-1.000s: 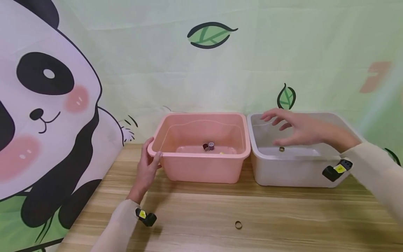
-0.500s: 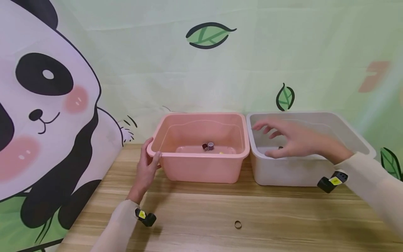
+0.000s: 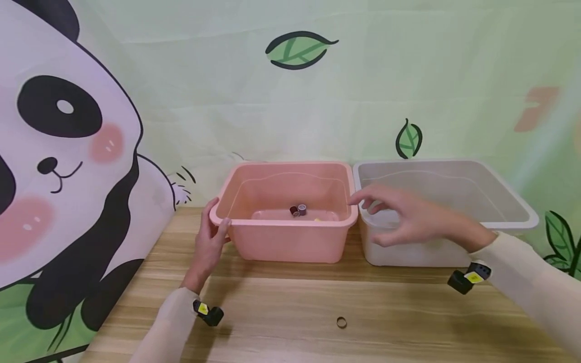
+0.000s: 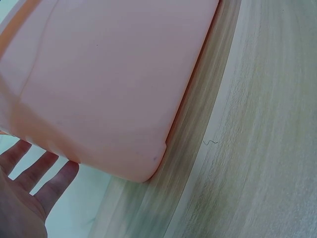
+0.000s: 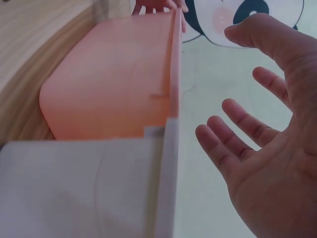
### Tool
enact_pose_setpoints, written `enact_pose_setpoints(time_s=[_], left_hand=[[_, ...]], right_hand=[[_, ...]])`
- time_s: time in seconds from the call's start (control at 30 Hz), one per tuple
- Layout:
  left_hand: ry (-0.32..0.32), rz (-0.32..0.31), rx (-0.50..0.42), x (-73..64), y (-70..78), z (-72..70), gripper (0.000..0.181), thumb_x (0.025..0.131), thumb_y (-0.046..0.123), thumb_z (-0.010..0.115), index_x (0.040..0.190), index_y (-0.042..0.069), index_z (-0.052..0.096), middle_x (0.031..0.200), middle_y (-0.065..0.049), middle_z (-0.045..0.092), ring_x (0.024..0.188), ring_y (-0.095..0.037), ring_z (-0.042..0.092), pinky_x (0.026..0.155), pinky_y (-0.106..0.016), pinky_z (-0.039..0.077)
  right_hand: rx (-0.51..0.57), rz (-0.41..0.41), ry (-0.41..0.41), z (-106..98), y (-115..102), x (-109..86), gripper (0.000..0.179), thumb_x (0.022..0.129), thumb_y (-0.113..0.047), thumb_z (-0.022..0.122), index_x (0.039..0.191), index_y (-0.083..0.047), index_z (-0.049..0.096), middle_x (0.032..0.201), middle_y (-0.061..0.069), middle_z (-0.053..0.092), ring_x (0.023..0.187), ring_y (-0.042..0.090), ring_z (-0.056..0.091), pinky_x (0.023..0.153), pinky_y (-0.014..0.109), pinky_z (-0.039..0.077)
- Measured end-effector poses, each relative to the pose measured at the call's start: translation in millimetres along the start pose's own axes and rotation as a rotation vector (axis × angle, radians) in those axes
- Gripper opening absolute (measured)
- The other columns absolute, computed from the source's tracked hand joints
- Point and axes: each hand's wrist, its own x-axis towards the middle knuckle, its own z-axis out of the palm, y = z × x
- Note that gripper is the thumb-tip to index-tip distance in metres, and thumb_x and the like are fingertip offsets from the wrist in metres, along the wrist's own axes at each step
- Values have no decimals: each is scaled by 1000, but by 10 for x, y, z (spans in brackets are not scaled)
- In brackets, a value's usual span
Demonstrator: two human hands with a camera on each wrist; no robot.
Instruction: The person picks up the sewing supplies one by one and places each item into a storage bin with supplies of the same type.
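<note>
A pink plastic bin (image 3: pixel 290 242) stands on the table, and my left hand (image 3: pixel 210 242) holds its front left corner, thumb at the rim and fingers against the side wall. In the left wrist view these fingertips (image 4: pixel 67 173) touch the bin's outside. My right hand (image 3: pixel 413 214), fingers spread and holding nothing, hovers before the near left corner of a whitish bin (image 3: pixel 422 254). Its palm and spread fingers (image 5: pixel 237 116) show above the rims in the right wrist view. On the table in front lies a small ring (image 3: pixel 341 322).
Two small spool-like cylinders (image 3: pixel 298 209), dark brown and greyish purple, lie inside the pink bin near a bit of yellow. Both bins stand side by side against a printed backdrop (image 3: pixel 299 111). Wood-grain tabletop (image 3: pixel 272 312) extends in front of them.
My right hand has moved left and down from above the whitish bin to its near left corner. The small ring seen inside that bin earlier is no longer visible. My left hand stays in place.
</note>
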Motion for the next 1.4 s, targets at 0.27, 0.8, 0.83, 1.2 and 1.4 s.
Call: enact_pose_setpoints(time_s=[0.27, 0.8, 0.83, 1.2, 1.4], left_hand=[[-9, -25, 5, -103, 281, 19, 68, 107, 34, 55, 163, 20, 19, 164, -11, 31, 141, -39, 45, 99, -59, 52], [11, 0, 26, 12, -64, -11, 66, 106, 39, 55, 161, 39, 19, 164, 5, 32, 142, -31, 45, 98, -56, 53], [11, 2, 28, 12, -64, -11, 66, 107, 38, 55, 161, 39, 19, 164, 5, 32, 142, -31, 45, 98, -56, 53], [16, 18, 35, 13, -59, 6, 64, 108, 29, 54, 161, 38, 20, 163, 4, 33, 140, -31, 46, 95, -54, 55], [14, 26, 21, 13, -57, 8, 64, 107, 34, 55, 161, 38, 20, 163, 3, 33, 140, -33, 46, 96, -54, 54]], right_hand=[[59, -23, -13, 171, -75, -13, 67, 82, -8, 82, 141, -19, 54, 132, -1, 60, 114, 14, 59, 99, 42, 56], [146, -1, -92, 511, -79, -90, 62, 87, -18, 83, 141, -18, 53, 123, -6, 61, 110, 15, 60, 94, 33, 57], [150, 6, -96, 540, -72, -98, 62, 87, -19, 82, 141, -18, 53, 124, -6, 60, 110, 15, 60, 94, 33, 56], [153, -18, -120, 942, 148, -147, 56, 86, -23, 83, 135, -20, 56, 127, -8, 61, 106, 12, 55, 85, 33, 56], [169, 55, -187, 1134, 257, -192, 61, 85, -23, 83, 139, -23, 54, 132, -11, 57, 108, 13, 54, 88, 33, 54]])
